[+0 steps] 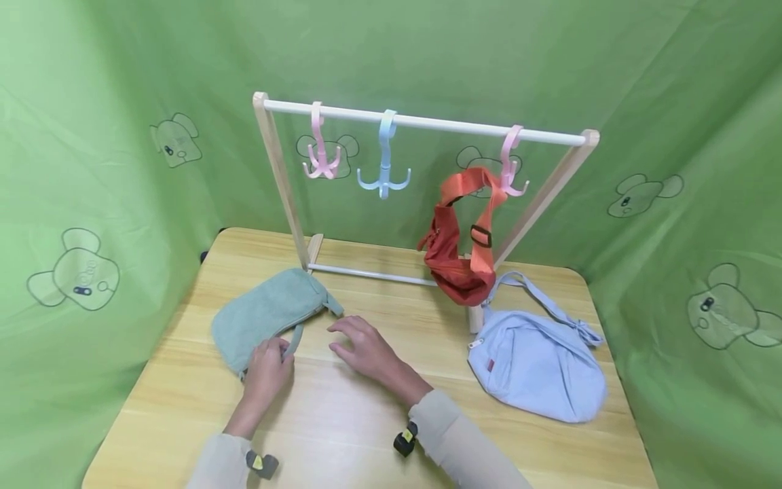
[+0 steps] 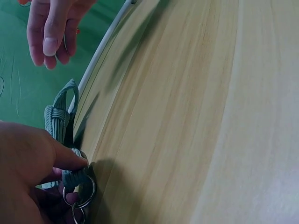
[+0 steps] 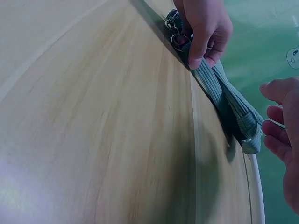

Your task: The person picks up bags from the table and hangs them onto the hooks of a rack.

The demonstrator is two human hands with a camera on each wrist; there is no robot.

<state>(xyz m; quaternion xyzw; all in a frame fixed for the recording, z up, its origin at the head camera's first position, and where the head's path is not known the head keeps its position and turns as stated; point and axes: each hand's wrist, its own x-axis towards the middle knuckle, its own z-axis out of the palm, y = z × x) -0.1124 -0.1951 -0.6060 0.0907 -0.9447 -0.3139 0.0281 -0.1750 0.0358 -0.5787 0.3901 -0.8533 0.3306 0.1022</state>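
Note:
A sage-green corduroy shoulder bag (image 1: 259, 309) lies on the left part of the table. My left hand (image 1: 267, 370) pinches its ribbed strap (image 3: 210, 84) between thumb and fingers, close to the metal rings (image 2: 80, 198) at the strap's end. The strap's folded loop (image 1: 334, 305) reaches past the bag's far right corner. Just right of the bag, my right hand (image 1: 365, 348) hovers with relaxed, slightly bent fingers and nothing in them. Part of the bag's near edge is hidden behind my left hand.
A wooden rack with a white rail (image 1: 427, 123) stands at the back. From it hang a pink hook (image 1: 320, 153), a blue hook (image 1: 385, 153) and another pink hook (image 1: 509, 159) bearing a red bag (image 1: 455, 265). A light blue bag (image 1: 537, 367) lies at right.

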